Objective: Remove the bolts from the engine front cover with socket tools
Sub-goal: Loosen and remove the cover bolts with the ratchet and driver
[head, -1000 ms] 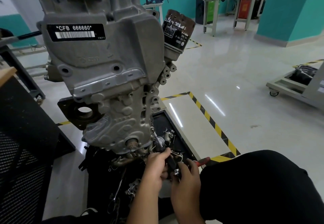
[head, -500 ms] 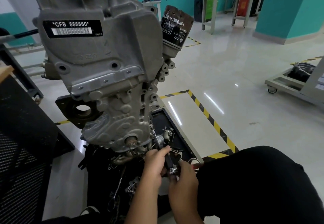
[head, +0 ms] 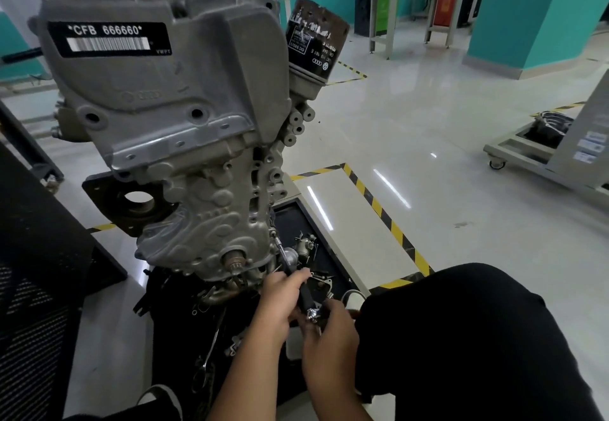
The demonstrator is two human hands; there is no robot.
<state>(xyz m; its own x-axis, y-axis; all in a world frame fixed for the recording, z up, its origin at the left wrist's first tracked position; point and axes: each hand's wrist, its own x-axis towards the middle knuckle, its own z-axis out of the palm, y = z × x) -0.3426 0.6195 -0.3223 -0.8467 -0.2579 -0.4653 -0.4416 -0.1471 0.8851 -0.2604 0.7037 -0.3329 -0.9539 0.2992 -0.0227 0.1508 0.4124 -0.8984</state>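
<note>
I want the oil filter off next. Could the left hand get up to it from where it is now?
Probably yes. The left hand now grips the socket tool low beside the front cover; the oil filter sticks out high on the engine's right with open air around it. It must release the tool first.

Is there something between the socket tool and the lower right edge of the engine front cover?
Nothing visible. The socket tool, gripped by the left hand and right hand, reaches the front cover unobstructed.
</note>
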